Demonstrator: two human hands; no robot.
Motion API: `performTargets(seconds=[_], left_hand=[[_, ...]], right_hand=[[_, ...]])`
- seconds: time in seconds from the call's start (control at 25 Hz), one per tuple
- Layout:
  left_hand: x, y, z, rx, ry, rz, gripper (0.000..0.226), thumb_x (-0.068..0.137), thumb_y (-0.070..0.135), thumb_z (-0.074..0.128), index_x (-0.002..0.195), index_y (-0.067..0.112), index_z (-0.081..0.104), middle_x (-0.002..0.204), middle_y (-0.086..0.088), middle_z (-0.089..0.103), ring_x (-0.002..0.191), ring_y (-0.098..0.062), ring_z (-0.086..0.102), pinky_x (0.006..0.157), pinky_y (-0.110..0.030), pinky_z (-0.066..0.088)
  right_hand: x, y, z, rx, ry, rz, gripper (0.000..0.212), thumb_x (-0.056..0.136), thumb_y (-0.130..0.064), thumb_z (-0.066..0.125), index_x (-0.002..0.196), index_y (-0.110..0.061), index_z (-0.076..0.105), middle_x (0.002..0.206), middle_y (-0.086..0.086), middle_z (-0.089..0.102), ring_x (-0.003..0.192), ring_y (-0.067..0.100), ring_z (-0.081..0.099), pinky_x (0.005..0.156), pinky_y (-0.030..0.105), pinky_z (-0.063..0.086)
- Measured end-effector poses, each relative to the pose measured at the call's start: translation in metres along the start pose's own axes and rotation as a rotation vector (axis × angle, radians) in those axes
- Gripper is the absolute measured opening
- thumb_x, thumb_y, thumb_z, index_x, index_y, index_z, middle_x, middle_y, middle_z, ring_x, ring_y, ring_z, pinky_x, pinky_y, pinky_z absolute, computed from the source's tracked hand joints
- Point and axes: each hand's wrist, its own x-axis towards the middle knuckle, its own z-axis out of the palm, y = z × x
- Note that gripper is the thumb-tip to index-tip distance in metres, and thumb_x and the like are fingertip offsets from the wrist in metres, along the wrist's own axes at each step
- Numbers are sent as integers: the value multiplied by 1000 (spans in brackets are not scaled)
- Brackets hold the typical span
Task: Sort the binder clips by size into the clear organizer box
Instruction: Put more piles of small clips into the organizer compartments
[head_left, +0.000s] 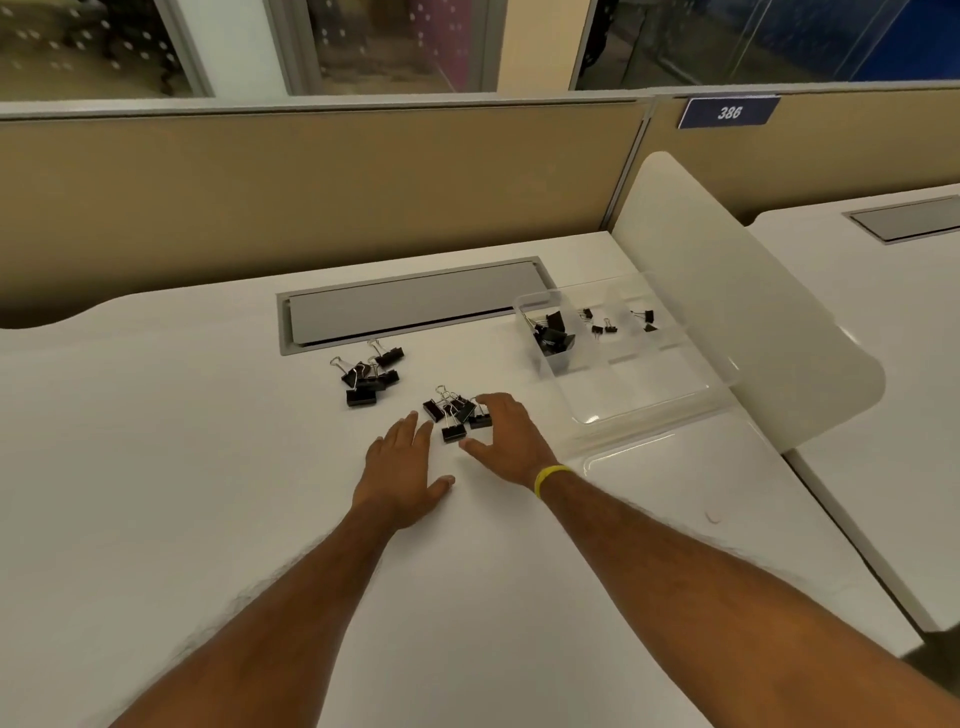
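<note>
Left hand (402, 467): palm down on the counter (208, 467), fingers (411, 425) straight and released, holding nothing. Tips lie just short of the near clips (453, 414).

Right hand (511, 434): fingers (491, 400) spread and arched, released, nothing grasped. Thumb and forefinger bracket the right side of the near clips. Cannot tell whether the forefinger touches a clip. Yellow wristband (550, 478) on this wrist.

Near clips: loose black heap between the two sets of fingers.

Far clips (370, 378): second black heap beyond the left fingers and to their left, apart from the first.

Box (587, 415): clear, beyond and right of the right fingers, near them. Far-left compartment holds big clips (553, 335); the two compartments to its right hold small clips (597, 325).

Grey hatch (415, 306): set in the counter, beyond the far clips.
</note>
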Motion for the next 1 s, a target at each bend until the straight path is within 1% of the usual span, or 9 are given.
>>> performTargets(seconds=[0.08,0.16,0.32,0.52,0.6,0.68,0.8,0.92,1.0], left_hand=[[15,3,0,-66,15,5,87,88,53,55,154,16,11,163,-9,6,149,-25,8,120,-42,16],[29,4,1,-93,34,13,88,87,50,59,154,16,12,162,-10,7,149,-26,10,120,-41,18],[47,5,4,-117,35,10,86,87,48,59,153,17,15,162,-9,9,148,-26,12,119,-41,18],[51,3,11,-162,127,32,67,90,37,57,148,15,32,155,-7,32,142,-24,28,116,-40,26],[51,1,12,-189,172,33,55,92,30,56,142,12,41,148,-7,42,136,-25,37,111,-39,32],[50,0,11,-211,197,35,49,93,27,57,138,11,46,143,-7,47,132,-25,40,109,-39,35],[49,-1,10,-226,192,35,48,93,27,58,137,12,47,145,-7,45,134,-24,39,111,-39,34],[47,-4,9,-259,178,25,47,94,28,58,138,12,48,149,-6,42,138,-24,37,112,-40,33],[44,-7,10,-288,189,21,47,94,29,58,137,12,49,149,-6,42,137,-24,39,111,-39,35]], right_hand=[[13,3,1,-48,-80,-35,68,83,-31,70,141,-14,40,144,6,41,129,27,40,106,41,39],[24,7,2,-117,-80,-80,60,85,-28,67,140,-18,44,143,8,42,127,30,41,104,45,41],[36,14,6,-121,-17,-120,44,88,-24,62,131,-20,55,126,4,53,111,25,48,93,40,46],[39,19,7,7,14,-140,27,85,-16,66,112,-15,67,103,3,62,95,19,56,82,29,46],[37,20,7,39,35,-123,19,82,-11,67,101,-14,70,95,2,64,86,16,58,78,29,48],[35,20,8,51,62,-102,11,80,-11,68,90,-13,71,87,2,66,81,17,59,76,35,51],[34,20,8,44,64,-85,5,81,-13,69,85,-13,72,85,4,66,79,19,59,76,39,51],[33,20,5,70,71,-42,8,80,-9,67,86,-12,71,86,3,68,80,19,60,77,41,52],[31,22,4,84,129,-23,10,81,-8,65,87,-13,70,87,2,68,82,18,60,78,40,52]])
